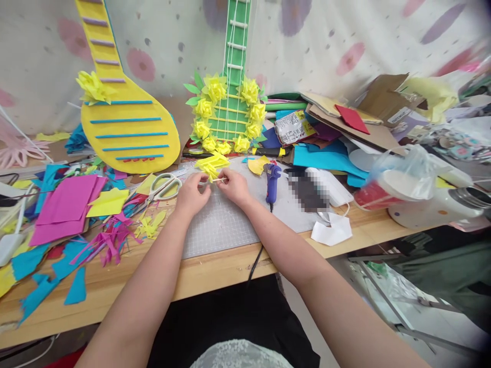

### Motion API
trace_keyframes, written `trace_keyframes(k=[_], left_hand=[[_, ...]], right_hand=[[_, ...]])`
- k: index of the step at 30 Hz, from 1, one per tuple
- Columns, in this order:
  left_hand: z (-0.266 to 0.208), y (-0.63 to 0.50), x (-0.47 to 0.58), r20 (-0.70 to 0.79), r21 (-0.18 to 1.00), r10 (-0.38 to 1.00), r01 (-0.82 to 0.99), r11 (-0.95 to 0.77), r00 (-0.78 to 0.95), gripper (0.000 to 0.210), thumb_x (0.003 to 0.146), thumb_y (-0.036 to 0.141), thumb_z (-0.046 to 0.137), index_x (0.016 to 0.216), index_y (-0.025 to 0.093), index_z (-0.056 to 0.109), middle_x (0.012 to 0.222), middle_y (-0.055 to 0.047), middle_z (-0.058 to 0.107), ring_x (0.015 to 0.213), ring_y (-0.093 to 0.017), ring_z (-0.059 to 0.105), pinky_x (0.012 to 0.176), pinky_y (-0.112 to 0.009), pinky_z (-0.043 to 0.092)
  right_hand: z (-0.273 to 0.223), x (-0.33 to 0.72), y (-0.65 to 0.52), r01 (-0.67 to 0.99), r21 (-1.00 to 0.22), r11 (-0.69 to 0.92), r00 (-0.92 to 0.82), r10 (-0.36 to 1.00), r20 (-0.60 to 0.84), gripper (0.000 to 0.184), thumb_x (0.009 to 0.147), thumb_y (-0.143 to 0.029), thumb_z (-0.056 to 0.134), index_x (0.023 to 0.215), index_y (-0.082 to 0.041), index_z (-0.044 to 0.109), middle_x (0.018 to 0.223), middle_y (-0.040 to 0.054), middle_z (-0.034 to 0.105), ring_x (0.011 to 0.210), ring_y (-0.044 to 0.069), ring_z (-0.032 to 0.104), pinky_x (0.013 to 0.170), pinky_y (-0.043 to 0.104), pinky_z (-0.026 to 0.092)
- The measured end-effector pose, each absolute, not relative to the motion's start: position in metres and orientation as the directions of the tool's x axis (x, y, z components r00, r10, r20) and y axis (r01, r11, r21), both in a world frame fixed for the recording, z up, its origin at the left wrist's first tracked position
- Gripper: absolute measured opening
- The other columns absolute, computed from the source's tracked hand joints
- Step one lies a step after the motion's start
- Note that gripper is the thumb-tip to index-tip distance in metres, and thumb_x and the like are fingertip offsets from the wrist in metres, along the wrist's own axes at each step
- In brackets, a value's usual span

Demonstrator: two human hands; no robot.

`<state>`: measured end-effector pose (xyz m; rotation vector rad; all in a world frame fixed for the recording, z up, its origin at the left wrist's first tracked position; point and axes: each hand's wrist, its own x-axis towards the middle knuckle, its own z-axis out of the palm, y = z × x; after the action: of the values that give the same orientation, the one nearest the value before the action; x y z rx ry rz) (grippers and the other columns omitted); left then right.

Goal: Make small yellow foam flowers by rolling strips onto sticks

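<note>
A yellow paper flower (212,166) with folded, pointed petals is between my hands, over the grey cutting mat (226,225). My right hand (233,186) pinches a thin pale stick (218,179) whose end reaches the flower's base. Beside the petals, my left hand (195,193) has its fingers curved, with a gap between thumb and forefinger. Whether its fingertips touch the flower I cannot tell. Behind my hands stands a green instrument model (236,76) with white strings, ringed by similar yellow flowers. A blue glue gun (272,184) lies right of my right hand.
A yellow instrument model (132,140) leans against the wall sheet. Scissors (164,188), magenta sheets (65,204) and paper scraps (111,235) cover the left side. At right are stacked card (353,133), a white mask (332,228), a cup (391,186) and a bottle (429,209).
</note>
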<state>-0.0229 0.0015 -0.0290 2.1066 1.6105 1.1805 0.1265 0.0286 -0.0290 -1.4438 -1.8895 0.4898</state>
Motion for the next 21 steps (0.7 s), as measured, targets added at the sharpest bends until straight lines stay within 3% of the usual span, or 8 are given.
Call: trace_keyframes(k=[4, 9, 17, 21], left_hand=[[-0.0335, 0.0028, -0.0147, 0.456, 0.617, 0.889, 0.735, -0.282, -0.042, 0.022, 0.069, 0.023, 0.06, 0.089, 0.019, 0.051, 0.092, -0.007, 0.06, 0.084, -0.019, 0.059, 0.069, -0.032, 0.048], [-0.0335, 0.0046, -0.0161, 0.444, 0.66, 0.881, 0.725, -0.197, -0.164, 0.014, 0.072, 0.018, 0.054, 0.084, 0.021, 0.048, 0.085, -0.003, 0.061, 0.074, -0.016, 0.059, 0.066, -0.03, 0.046], [-0.0344, 0.0052, -0.0163, 0.441, 0.682, 0.863, 0.717, -0.145, -0.246, 0.022, 0.067, 0.014, 0.053, 0.086, 0.021, 0.044, 0.083, -0.002, 0.059, 0.071, -0.016, 0.058, 0.063, -0.029, 0.044], [-0.0361, 0.006, -0.0143, 0.431, 0.708, 0.874, 0.685, -0.174, -0.223, 0.026, 0.066, 0.016, 0.057, 0.088, 0.021, 0.044, 0.081, -0.002, 0.058, 0.074, -0.016, 0.058, 0.064, -0.028, 0.045]], right_hand=[[-0.0303, 0.1259, 0.0272, 0.669, -0.663, 0.335, -0.184, 0.94, 0.289, 0.012, 0.071, -0.025, 0.052, 0.078, -0.019, 0.06, 0.069, -0.001, 0.057, 0.065, 0.013, 0.048, 0.064, 0.025, 0.035], [-0.0339, 0.125, 0.0288, 0.674, -0.633, 0.381, -0.237, 0.923, 0.303, 0.012, 0.072, -0.025, 0.052, 0.078, -0.019, 0.06, 0.068, -0.0009, 0.057, 0.065, 0.013, 0.048, 0.063, 0.024, 0.035], [-0.0279, 0.1281, 0.0283, 0.738, -0.616, 0.276, -0.122, 0.952, 0.28, 0.012, 0.072, -0.025, 0.051, 0.077, -0.02, 0.06, 0.067, -0.0002, 0.057, 0.064, 0.014, 0.048, 0.063, 0.025, 0.035], [-0.0281, 0.126, 0.0261, 0.723, -0.592, 0.355, -0.201, 0.929, 0.31, 0.013, 0.072, -0.025, 0.051, 0.078, -0.02, 0.06, 0.068, 0.0002, 0.058, 0.066, 0.014, 0.048, 0.064, 0.026, 0.035]])
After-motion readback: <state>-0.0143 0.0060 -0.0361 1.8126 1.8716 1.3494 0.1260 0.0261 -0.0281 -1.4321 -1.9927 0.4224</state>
